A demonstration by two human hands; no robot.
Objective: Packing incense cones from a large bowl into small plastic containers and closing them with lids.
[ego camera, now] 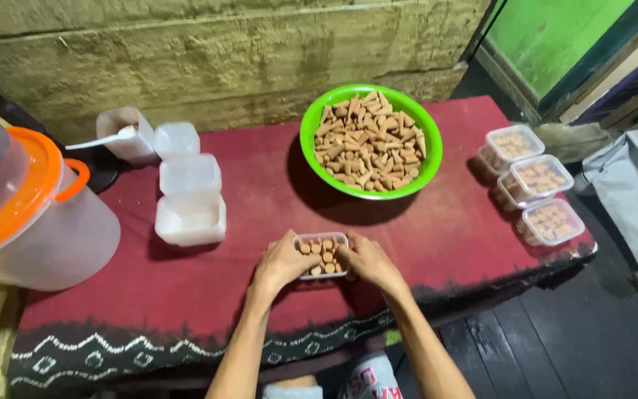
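Small clear box (pixel 321 255) of brown cones, held by left hand (pixel 280 264) and right hand (pixel 372 262) fingers

Small container (pixel 322 255) sat on table (pixel 260 177) near front edge, w/ pieces in it. Left hand (pixel 282 264) touched its left end, right hand (pixel 371 263) its right end. Behind it, toward wall (pixel 208 52): bowl (pixel 371 141) holding a heap of cone-shaped pieces (pixel 368 140). Right of bowl, 3 lidded filled containers (pixel 532 180) in a row along table's right edge. Left of bowl, stacks of empty containers (pixel 188 193) in a row front to back; behind them a cup w/ spoon (pixel 123 136) in it. Far left, off table: large lidded jug (pixel 27 210).
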